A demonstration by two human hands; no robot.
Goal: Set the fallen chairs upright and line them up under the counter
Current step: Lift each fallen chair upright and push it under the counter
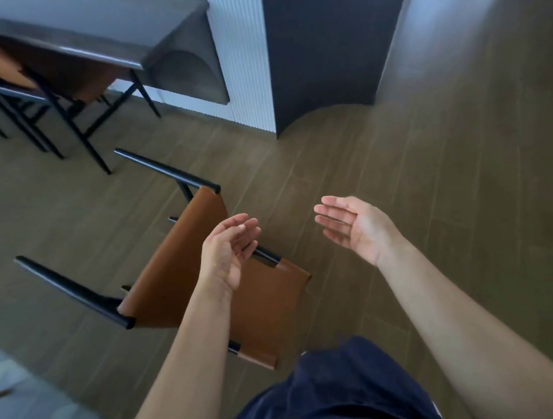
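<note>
A chair (pixel 179 272) with a brown leather seat and black metal legs lies fallen on the wooden floor, legs pointing left and up. My left hand (pixel 227 246) hovers just above its seat edge with fingers loosely curved and holds nothing. To the right of the chair, my right hand (pixel 352 224) is held palm up with straight fingers, over bare floor. At the top left, upright chairs (pixel 12 77) of the same kind stand tucked under the dark counter (pixel 103 29).
A white ribbed panel (pixel 240 51) and a dark cabinet (pixel 319 49) stand behind the counter's end. Open wooden floor (pixel 453 172) stretches to the right. A pale blurred object (pixel 22 410) fills the bottom left corner.
</note>
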